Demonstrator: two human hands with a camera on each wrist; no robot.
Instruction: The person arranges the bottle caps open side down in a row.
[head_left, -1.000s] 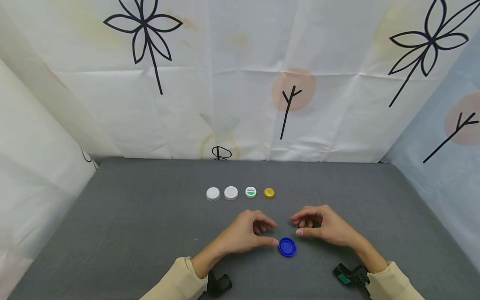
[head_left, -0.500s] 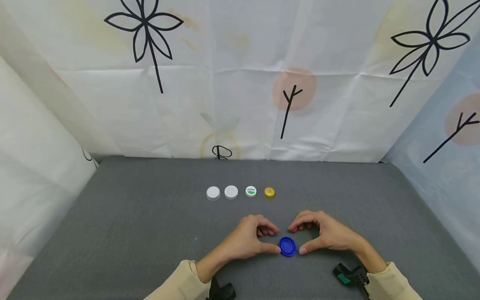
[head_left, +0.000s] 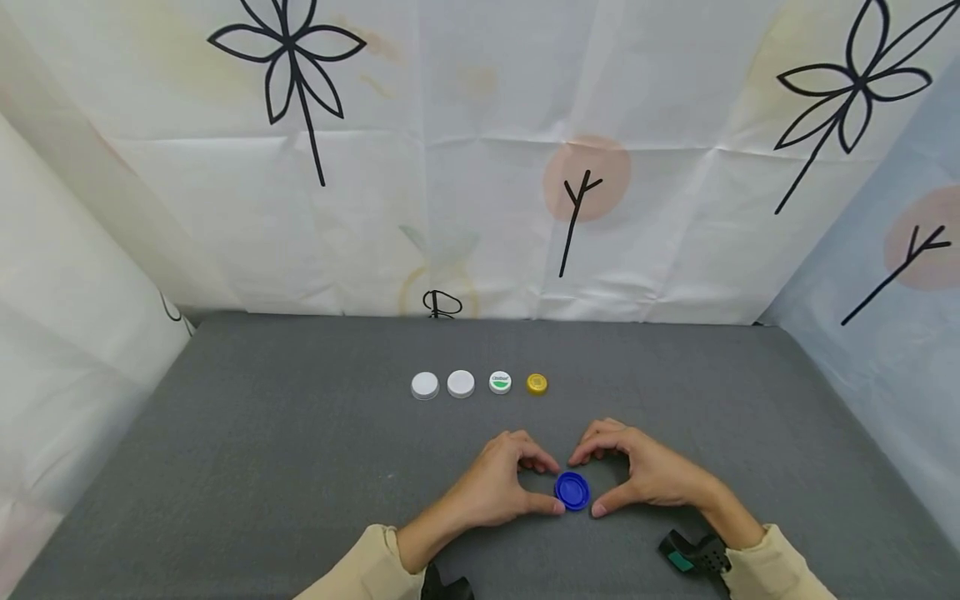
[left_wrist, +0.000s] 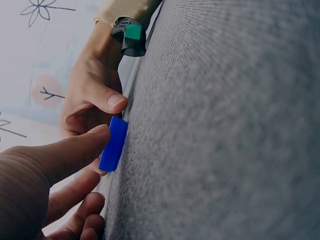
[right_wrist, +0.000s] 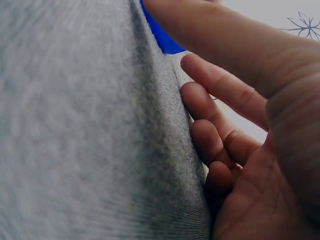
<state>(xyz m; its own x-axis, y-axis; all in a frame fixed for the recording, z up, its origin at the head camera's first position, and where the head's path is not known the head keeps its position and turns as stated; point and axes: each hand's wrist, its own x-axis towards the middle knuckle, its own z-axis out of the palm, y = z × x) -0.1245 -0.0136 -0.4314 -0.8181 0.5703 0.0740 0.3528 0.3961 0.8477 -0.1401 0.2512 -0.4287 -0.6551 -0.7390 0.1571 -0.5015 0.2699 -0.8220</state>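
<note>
A round blue plastic cap (head_left: 572, 491) lies flat on the grey table between the two hands. My left hand (head_left: 498, 482) arches at its left side, thumb tip at or very near the cap's near-left edge and fingertips just beyond its far side. On the right, my right hand (head_left: 651, 468) curves likewise, with its thumb a small gap from the cap. In the left wrist view the blue cap (left_wrist: 113, 144) appears edge-on beside the left thumb. The right wrist view shows only part of the blue cap (right_wrist: 162, 30) behind the right thumb.
Several caps stand in a row farther back: a white cap (head_left: 424, 385), another white cap (head_left: 461, 383), a white cap with a green print (head_left: 500, 382) and a yellow cap (head_left: 536, 383). A printed white cloth (head_left: 480, 233) hangs behind the grey table (head_left: 262, 467).
Both hands have come nearer the blue cap, sliding toward the near edge. The right thumb has spread from its fingers, and the hands now ring the cap, which looks unmoved.
</note>
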